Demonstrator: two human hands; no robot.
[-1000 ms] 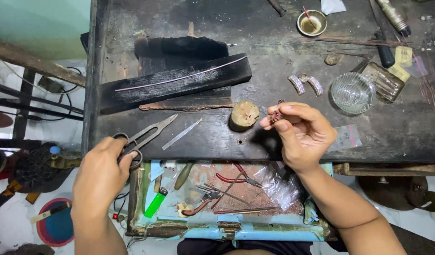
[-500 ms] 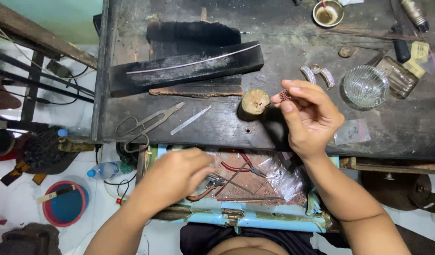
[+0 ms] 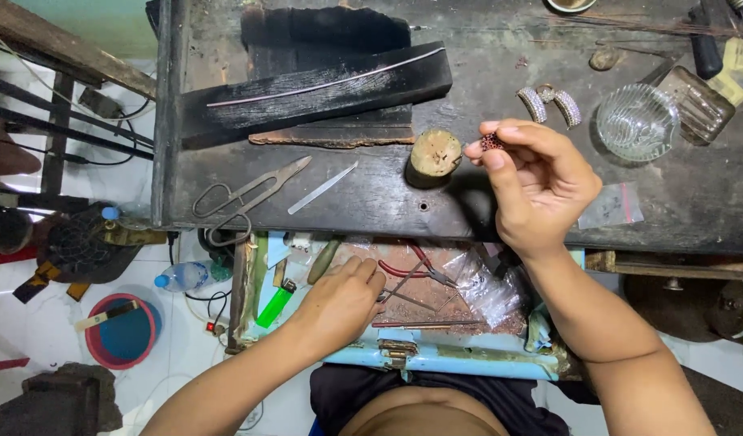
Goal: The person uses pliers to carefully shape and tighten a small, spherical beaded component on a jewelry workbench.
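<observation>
**Dark wood bench, one hand up, one hand down in the drawer**

Blackened wood makes up the whole bench (image 3: 371, 202), scarred and dusty. Over it the right hand (image 3: 541, 182) is raised, thumb and forefinger pinched tight on a small dark red beaded piece (image 3: 491, 142), held just right of a short wooden stump (image 3: 434, 153) that stands upright near the bench's front edge. The piece is clear of the bench top, up in the air between the fingertips.

The left hand (image 3: 339, 303) is lower, down in the open drawer (image 3: 436, 359) under the bench. Its fingers are curled over the tools there, the tips touching thin metal rods beside red-handled pliers (image 3: 412, 270). Whether it has actually closed on anything I cannot tell; the fingers hide that. A crumpled clear plastic bag (image 3: 488, 287) lies at the right of the drawer, and a green lighter (image 3: 274, 307) at the left.

On the bench, shears (image 3: 246, 198) lie at the left front with a flat metal strip (image 3: 323, 187) just beside them. Behind these a long black block (image 3: 323, 89) lies tilted, a thin wire along its top. To the right, two curved silver pieces (image 3: 549, 105) lie near a ribbed glass dish (image 3: 636, 121), and a small clear packet (image 3: 613, 206) lies close to the right wrist.

Off to the left, on the white floor, stand a red bucket (image 3: 121, 331) and a plastic bottle (image 3: 182, 276).
</observation>
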